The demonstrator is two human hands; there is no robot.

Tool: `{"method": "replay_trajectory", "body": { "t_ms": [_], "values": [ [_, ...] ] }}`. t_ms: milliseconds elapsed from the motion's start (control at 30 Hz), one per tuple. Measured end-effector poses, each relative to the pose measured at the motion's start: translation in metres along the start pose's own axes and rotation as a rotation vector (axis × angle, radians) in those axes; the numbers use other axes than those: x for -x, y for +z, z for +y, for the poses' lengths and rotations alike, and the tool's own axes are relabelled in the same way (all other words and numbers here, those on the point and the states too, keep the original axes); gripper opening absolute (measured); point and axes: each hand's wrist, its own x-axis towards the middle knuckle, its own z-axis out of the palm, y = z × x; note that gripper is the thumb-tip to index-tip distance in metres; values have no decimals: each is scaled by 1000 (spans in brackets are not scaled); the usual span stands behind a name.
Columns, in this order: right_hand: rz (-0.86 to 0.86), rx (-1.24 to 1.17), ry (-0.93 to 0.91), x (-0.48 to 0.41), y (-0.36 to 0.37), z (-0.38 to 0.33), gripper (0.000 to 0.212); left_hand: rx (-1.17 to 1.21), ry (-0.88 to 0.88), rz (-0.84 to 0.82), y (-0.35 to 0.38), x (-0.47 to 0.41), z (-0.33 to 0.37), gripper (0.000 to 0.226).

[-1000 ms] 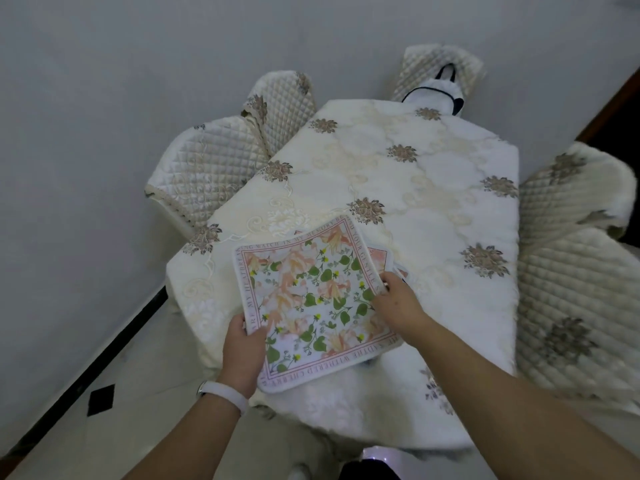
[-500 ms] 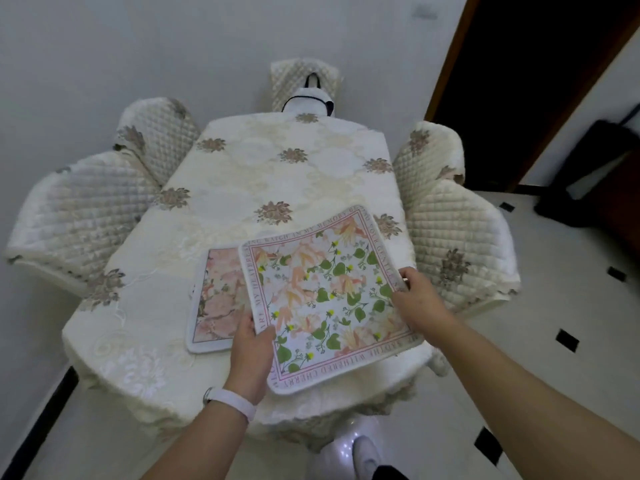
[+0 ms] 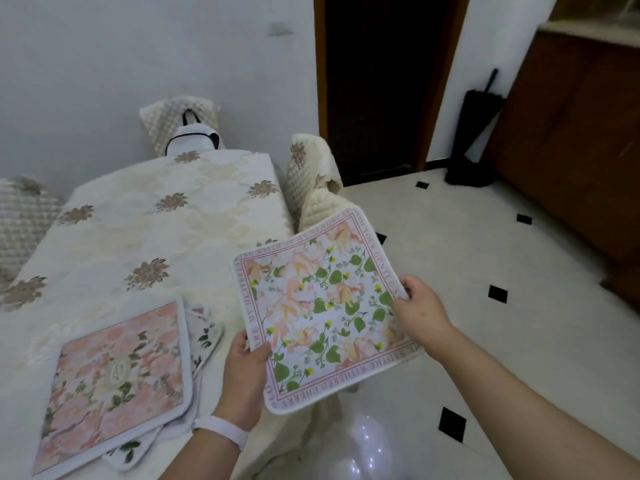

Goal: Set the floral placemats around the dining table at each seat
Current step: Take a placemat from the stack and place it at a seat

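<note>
Head view, left hand: my left hand pinches the near-left edge of the green-leaf placemat, thumb on top; the fingers underneath are hidden.
Head view, right hand: my right hand grips the opposite edge, fingers curled over the border.
Task thing: the placemat hangs in the air between both grips, face up and slightly tilted, clear of the table and out over the floor.
Left of the grip: a pink placemat lies on the table's near corner, just beside my left wrist, on top of a white mat that peeks out from under it.
Beyond the grip: a quilted chair stands against the table's side, partly hidden by the mat's far corner.
Step, my guess: carrying this mat to a seat on that side.
Risk, droop: the mat looks limp; slackening either pinch could let it fold or fall to the floor.
Risk, snag: swinging back, my left forearm could drag the pink placemat off the corner.
Risk, placement: the chair back may catch the far corner if I lower too early.
</note>
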Motion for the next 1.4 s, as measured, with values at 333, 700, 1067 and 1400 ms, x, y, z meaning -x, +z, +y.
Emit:
{"method": "replay_trajectory", "body": {
  "t_ms": [333,700,1067,1400],
  "values": [
    [178,-82,122,-51,-189,88,32,-187,-30,-185,226,-4,-37,23],
    [479,-220,176,-70,-296,110,28,-299,6,-417,375,-27,-9,25],
    [457,-113,275,-226,-311,83,22,-310,-46,-452,463,-170,0,22],
    [496,-47,232,-385,-324,-16,28,-253,56,-474,544,-322,86,25]
  ]
}}
